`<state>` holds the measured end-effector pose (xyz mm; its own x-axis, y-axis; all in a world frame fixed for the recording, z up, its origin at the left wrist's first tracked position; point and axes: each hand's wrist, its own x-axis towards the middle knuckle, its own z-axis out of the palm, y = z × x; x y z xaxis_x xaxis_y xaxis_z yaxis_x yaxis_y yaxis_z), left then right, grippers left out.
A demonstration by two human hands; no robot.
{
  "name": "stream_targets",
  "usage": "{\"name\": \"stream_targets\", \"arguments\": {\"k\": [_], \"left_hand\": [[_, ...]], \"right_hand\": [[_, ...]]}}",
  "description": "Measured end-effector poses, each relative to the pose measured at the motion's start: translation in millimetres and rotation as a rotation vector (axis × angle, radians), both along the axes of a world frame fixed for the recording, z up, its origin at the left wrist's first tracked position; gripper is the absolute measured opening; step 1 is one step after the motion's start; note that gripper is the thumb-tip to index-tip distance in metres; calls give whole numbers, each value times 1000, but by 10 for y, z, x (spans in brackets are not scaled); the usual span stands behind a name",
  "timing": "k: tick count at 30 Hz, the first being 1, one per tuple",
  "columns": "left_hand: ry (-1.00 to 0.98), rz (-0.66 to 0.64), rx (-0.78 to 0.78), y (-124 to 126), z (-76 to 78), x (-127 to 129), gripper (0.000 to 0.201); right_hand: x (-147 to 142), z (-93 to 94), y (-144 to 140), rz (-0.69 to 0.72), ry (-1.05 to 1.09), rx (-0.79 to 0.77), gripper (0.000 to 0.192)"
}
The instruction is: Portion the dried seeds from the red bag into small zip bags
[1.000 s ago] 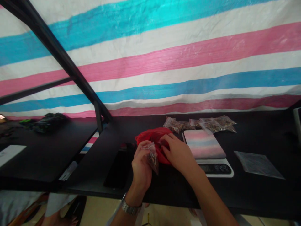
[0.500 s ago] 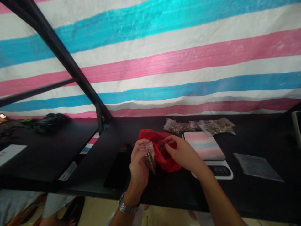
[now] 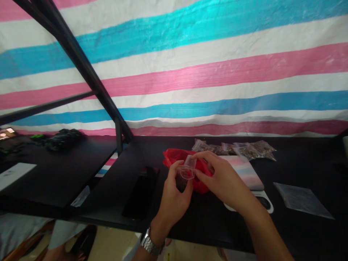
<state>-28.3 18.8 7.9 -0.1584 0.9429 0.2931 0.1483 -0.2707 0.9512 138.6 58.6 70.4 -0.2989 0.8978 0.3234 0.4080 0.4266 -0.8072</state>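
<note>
Two bare hands meet above the middle of the black tabletop (image 3: 103, 204), around one small clear cup (image 3: 190, 161). The right hand (image 3: 224, 177) has thumb and fingers clamped on the cup, a fingertip near its narrow end and the thumb by the rim, which leaves the wide mouth uncovered; the cup is tilted, mouth towards the near edge and the left hand. The left hand (image 3: 174, 203) curves thumb and forefinger apart in a ring around a dim, brownish patch that looks like a small bag (image 3: 181, 183); whether they pinch it, or also steady the cup's rim, I cannot tell. Directly behind lies the red plastic bag (image 3: 173, 155), probably kept close so that the cup and its source stay within short reach. Just right of it sits a white scale (image 3: 247, 174), partly hidden by the right hand and forearm. Filled clear bags (image 3: 257, 149) lie along the far edge, seemingly out of the working space, while a flat clear bag (image 3: 303, 199) rests towards the right, beyond the scale. A black phone-like slab (image 3: 141, 195) lies towards the near left corner.
</note>
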Motion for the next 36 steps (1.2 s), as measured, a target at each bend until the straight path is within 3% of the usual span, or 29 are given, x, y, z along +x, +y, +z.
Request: {"name": "stream_targets", "arguments": {"k": [9, 13, 17, 21, 25, 29, 36], "left_hand": [[-141, -2, 12, 33, 61, 22, 45], [-132, 7, 18, 14, 38, 6, 46], [-145, 56, -6, -41, 44, -52, 47], [-105, 182, 12, -122, 119, -132, 50], [-147, 359, 124, -178, 179, -114, 59], [-139, 372, 157, -155, 141, 31, 63], [-68, 254, 135, 14, 148, 319, 48]], "right_hand": [[-41, -1, -35, 93, -48, 134, 33], [-58, -27, 6, -21, -26, 169, 31], [-57, -170, 74, -129, -240, 31, 22], [-58, -284, 92, 0, -394, -73, 16], [-54, -160, 23, 22, -150, -37, 19], [-43, 36, -108, 155, 77, -156, 18], [182, -2, -42, -121, 143, -83, 22]]}}
